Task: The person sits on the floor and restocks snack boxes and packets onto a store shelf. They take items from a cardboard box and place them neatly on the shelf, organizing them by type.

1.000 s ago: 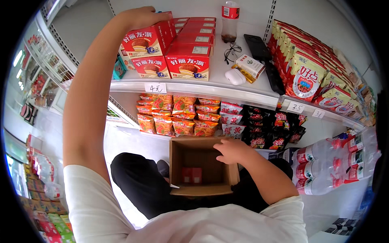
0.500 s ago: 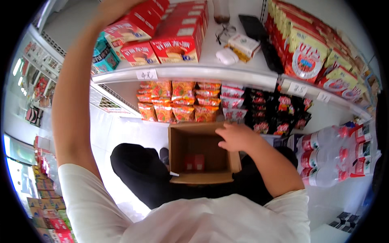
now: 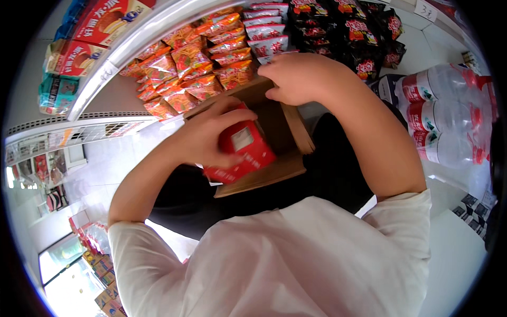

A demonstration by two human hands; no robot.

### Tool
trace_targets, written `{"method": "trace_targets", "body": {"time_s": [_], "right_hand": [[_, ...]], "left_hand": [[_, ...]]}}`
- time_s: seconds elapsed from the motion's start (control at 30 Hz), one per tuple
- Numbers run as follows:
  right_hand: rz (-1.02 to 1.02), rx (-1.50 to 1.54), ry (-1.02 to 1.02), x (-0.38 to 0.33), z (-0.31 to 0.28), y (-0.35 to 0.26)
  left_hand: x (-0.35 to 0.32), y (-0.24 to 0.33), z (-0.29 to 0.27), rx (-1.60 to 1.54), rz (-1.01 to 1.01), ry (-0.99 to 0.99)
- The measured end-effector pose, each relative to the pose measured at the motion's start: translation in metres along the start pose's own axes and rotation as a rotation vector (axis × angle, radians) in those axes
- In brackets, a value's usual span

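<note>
My left hand (image 3: 208, 129) grips a red snack box (image 3: 254, 154) with a pale square on its face. The fingers are wrapped over the box, which is tilted above the left part of an open cardboard carton (image 3: 297, 128). The carton sits between my legs, its left part hidden by the hand and red box. At the carton's far right corner, my right hand (image 3: 301, 76) pinches the rim between thumb and fingers. Just beyond the rim lie rows of orange snack packets (image 3: 203, 84).
Silver-pink packets (image 3: 266, 47) and black packets (image 3: 362, 29) fill the lower shelf's right part. More red snack boxes (image 3: 108, 24) stand on the upper shelf at left, above its white edge (image 3: 105, 71). Wrapped plastic bottles (image 3: 438, 116) stand at right.
My left hand has come down from the upper shelf to the carton with a red box in it. My right hand stays at the carton's far right corner. The view has tilted and turned.
</note>
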State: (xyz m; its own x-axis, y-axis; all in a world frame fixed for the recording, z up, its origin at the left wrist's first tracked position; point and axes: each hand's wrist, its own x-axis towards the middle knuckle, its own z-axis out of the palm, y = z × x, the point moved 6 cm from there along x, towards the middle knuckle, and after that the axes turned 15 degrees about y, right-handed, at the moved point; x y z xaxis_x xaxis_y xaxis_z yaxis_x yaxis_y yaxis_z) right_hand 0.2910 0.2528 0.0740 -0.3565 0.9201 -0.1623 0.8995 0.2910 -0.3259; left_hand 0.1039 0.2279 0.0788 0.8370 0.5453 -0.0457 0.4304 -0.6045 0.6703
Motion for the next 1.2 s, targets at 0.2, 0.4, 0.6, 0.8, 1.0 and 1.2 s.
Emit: {"method": "trace_targets", "body": {"time_s": [0.2, 0.4, 0.6, 0.8, 1.0, 1.2], "right_hand": [[-0.012, -0.024, -0.001, 0.004, 0.008, 0.004], [0.006, -0.057, -0.038, 0.01, 0.018, 0.003], [-0.001, -0.065, -0.085, 0.01, 0.022, -0.002], [-0.011, -0.058, -0.129, 0.013, 0.03, -0.009], [-0.014, -0.066, -0.16, 0.012, 0.034, -0.009], [-0.023, -0.07, -0.117, 0.006, 0.029, -0.014]], "left_hand": [[0.023, -0.09, 0.139, 0.145, 0.024, -0.099], [0.026, -0.105, 0.218, 0.307, 0.19, -0.209], [0.028, -0.119, 0.249, 0.392, 0.151, -0.272], [0.027, -0.171, 0.31, 0.01, -0.125, -0.321], [0.033, -0.173, 0.307, 0.026, -0.185, -0.267], [0.023, -0.083, 0.176, -0.078, -0.026, -0.414]]}}
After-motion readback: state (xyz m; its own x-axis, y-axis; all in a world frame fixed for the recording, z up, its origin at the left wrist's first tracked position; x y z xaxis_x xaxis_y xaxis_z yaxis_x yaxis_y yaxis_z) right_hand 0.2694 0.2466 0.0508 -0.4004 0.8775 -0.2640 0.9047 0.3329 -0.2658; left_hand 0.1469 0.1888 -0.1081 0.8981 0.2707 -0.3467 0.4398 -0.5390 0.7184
